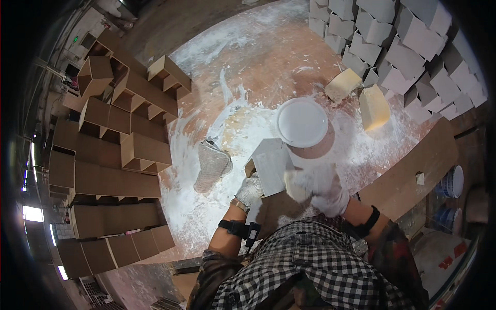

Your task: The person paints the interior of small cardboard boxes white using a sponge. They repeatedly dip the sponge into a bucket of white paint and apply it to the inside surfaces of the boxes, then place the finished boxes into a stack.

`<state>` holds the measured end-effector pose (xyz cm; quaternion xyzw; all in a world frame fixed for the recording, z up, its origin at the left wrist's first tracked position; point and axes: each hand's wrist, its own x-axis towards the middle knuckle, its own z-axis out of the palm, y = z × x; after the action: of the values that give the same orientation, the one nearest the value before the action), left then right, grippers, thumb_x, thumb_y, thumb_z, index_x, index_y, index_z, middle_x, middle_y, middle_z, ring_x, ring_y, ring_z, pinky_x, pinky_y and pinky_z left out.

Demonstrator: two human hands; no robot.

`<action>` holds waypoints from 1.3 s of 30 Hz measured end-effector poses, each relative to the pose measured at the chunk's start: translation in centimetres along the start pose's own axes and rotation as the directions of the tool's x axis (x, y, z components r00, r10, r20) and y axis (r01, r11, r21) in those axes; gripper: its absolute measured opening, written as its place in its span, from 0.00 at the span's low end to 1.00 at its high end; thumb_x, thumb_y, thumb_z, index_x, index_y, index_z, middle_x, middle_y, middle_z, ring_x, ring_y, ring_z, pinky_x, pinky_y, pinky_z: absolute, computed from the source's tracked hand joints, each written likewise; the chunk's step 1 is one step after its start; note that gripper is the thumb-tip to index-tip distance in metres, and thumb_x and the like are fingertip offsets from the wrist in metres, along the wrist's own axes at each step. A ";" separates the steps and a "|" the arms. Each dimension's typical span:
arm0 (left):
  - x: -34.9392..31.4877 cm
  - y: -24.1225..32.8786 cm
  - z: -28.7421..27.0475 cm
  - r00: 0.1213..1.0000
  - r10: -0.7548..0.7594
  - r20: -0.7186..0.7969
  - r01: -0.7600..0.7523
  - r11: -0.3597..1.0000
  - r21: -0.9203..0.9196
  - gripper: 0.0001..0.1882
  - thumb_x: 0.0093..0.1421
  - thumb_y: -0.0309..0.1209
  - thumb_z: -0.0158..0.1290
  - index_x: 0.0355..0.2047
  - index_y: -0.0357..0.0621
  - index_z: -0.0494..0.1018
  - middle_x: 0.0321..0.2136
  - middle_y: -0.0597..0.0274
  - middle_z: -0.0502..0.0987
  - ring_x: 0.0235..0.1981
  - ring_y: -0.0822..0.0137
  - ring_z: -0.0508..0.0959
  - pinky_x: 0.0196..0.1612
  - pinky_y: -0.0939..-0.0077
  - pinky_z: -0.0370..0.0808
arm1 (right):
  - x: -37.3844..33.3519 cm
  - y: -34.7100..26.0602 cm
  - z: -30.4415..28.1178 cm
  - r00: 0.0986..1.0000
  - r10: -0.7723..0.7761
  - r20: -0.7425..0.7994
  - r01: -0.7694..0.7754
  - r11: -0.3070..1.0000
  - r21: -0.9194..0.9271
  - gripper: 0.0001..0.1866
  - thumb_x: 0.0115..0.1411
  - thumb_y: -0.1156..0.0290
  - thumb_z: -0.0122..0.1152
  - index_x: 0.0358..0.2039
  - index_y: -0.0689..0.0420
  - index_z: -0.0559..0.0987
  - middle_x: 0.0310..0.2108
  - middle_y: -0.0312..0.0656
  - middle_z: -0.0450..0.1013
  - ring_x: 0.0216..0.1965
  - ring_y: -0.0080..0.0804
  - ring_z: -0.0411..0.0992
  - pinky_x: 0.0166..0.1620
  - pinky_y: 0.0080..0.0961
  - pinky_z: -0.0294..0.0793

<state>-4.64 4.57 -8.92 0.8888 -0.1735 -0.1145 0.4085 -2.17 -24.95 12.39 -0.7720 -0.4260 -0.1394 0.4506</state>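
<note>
A small house-shaped box [273, 166], with white-coated outer faces and a brown inside, stands before me on the white-smeared table. My left hand [250, 191], in a whitish glove, closes on its lower left edge. At the box's right side my right hand [330, 194], also gloved and blurred by motion, is closed on a pale yellow sponge [298, 186]. The sponge seems to touch the box, but the blur hides the exact contact. Just beyond the box sits a round white tub [303, 122]; I cannot tell whether its top is a lid or white liquid.
Brown uncoated boxes [116, 178] are stacked along the left. White-coated boxes [385, 39] fill the far right. Two yellow sponge blocks, one [343, 86] beside another [374, 108], lie near them. A crumpled grey cloth [212, 166] lies left. Buckets [451, 182] stand lower right.
</note>
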 end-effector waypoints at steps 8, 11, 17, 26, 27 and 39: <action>2.4 2.4 -0.7 0.990 0.098 0.099 -0.134 0.856 0.499 0.18 0.58 0.40 0.46 0.46 0.50 0.74 0.42 0.55 0.77 0.44 0.57 0.76 0.45 0.65 0.73 | 8.0 6.2 3.8 0.985 0.077 0.153 -0.011 0.920 -0.392 0.25 0.49 0.56 0.59 0.48 0.51 0.75 0.32 0.41 0.74 0.31 0.38 0.72 0.35 0.35 0.71; 2.8 2.1 -0.3 0.988 0.028 0.152 -0.107 0.836 0.539 0.19 0.58 0.40 0.46 0.47 0.50 0.74 0.43 0.55 0.76 0.46 0.57 0.75 0.45 0.65 0.73 | 7.2 6.6 5.5 0.991 0.018 0.132 0.028 0.942 -0.333 0.23 0.51 0.54 0.58 0.46 0.51 0.76 0.30 0.42 0.74 0.28 0.37 0.72 0.33 0.34 0.70; 2.3 2.9 -0.2 0.990 -0.063 0.128 0.061 0.998 0.021 0.21 0.57 0.41 0.47 0.47 0.47 0.73 0.47 0.52 0.73 0.48 0.54 0.73 0.48 0.63 0.71 | 1.9 -1.1 3.7 0.949 0.169 0.267 -0.166 0.986 -0.032 0.13 0.54 0.66 0.56 0.41 0.49 0.79 0.23 0.38 0.74 0.22 0.35 0.73 0.25 0.30 0.71; 3.8 2.5 0.8 0.993 0.025 0.111 -0.067 0.914 0.399 0.18 0.56 0.38 0.47 0.44 0.47 0.75 0.44 0.51 0.75 0.48 0.52 0.72 0.50 0.62 0.70 | 5.2 -0.4 0.3 0.997 -0.058 0.052 0.059 0.998 -0.013 0.22 0.47 0.69 0.59 0.46 0.50 0.76 0.30 0.40 0.74 0.31 0.36 0.74 0.35 0.32 0.72; 2.7 -0.4 1.6 0.996 -0.002 0.087 -0.034 0.909 0.415 0.18 0.56 0.38 0.47 0.44 0.47 0.75 0.44 0.51 0.75 0.48 0.52 0.72 0.50 0.62 0.70 | 7.7 -0.6 0.9 0.986 0.004 0.167 0.024 0.986 -0.167 0.21 0.48 0.68 0.58 0.46 0.52 0.76 0.29 0.41 0.74 0.31 0.36 0.73 0.34 0.32 0.71; 1.9 2.0 -0.2 0.995 0.018 0.096 -0.045 0.956 0.291 0.16 0.57 0.36 0.47 0.42 0.48 0.76 0.40 0.55 0.77 0.45 0.55 0.75 0.44 0.63 0.73 | 2.2 -3.4 6.6 0.996 0.083 0.024 -0.087 0.971 0.225 0.09 0.57 0.67 0.52 0.34 0.55 0.78 0.23 0.39 0.72 0.22 0.37 0.70 0.26 0.34 0.68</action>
<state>-3.25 2.71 -7.33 0.9303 -0.2214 -0.1221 0.2658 -4.60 -17.63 12.05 -0.7343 -0.4090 -0.0651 0.5378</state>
